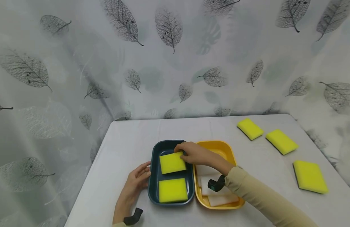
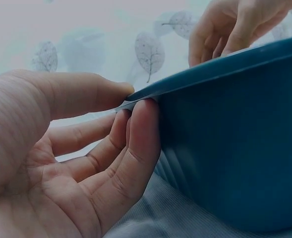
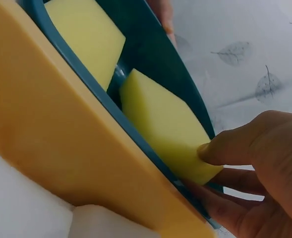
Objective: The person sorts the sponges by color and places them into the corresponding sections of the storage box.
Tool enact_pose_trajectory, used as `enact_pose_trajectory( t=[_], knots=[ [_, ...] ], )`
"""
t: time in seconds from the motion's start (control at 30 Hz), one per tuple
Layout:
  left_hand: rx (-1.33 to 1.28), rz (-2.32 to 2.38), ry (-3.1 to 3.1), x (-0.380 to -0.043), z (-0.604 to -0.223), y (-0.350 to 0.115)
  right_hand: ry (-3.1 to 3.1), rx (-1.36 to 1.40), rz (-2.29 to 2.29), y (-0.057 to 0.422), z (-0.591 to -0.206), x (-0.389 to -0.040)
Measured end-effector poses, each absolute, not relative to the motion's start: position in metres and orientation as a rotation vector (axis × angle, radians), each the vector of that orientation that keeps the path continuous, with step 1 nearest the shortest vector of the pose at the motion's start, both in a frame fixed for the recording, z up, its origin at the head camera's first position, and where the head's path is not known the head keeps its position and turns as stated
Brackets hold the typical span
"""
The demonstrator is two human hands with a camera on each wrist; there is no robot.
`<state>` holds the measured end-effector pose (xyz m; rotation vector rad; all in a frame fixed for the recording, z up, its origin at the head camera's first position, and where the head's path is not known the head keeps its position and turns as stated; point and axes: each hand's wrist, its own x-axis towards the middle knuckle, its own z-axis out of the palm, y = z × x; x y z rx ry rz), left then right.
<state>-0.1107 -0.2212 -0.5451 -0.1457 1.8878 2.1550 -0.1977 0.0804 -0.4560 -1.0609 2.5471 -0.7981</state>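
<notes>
In the head view, my right hand [image 1: 196, 154] reaches into the dark blue tray [image 1: 153, 186] and grips a yellow sponge [image 1: 172, 163] by its far right corner. The right wrist view shows the thumb on the face of this sponge [image 3: 168, 119] and the fingers beneath its edge. A second yellow sponge [image 1: 173, 190] lies flat in the near half of the tray. At the tray's left side, my left hand [image 1: 135, 179] pinches the rim. Its thumb lies over the blue rim [image 2: 195, 74] and its fingertips press the outer wall from below.
Against the blue tray's right side stands a yellow tray [image 1: 220, 146] holding several white sponge blocks [image 1: 213, 184], partly under my right forearm. Farther right on the white table [image 1: 129, 142] lie three yellow sponges [image 1: 282, 141] with dark undersides. A leaf-patterned curtain [image 1: 169, 78] hangs behind the table.
</notes>
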Motion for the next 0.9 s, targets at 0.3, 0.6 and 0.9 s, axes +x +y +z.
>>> enact_pose_trajectory(
  t=[0.3, 0.6, 0.9],
  knots=[
    [-0.161, 2.161, 1.883, -0.111, -0.544, -0.221, 2.485, -1.082, -0.686, 0.070, -0.455, -0.197],
    [-0.169, 2.162, 1.882, -0.111, -0.547, -0.221, 2.524, -1.110, -0.531, 0.065, -0.463, -0.194],
    [-0.152, 2.153, 1.889, -0.111, -0.545, -0.220, 2.529, -1.087, -0.484, 0.061, -0.462, -0.184]
  ],
)
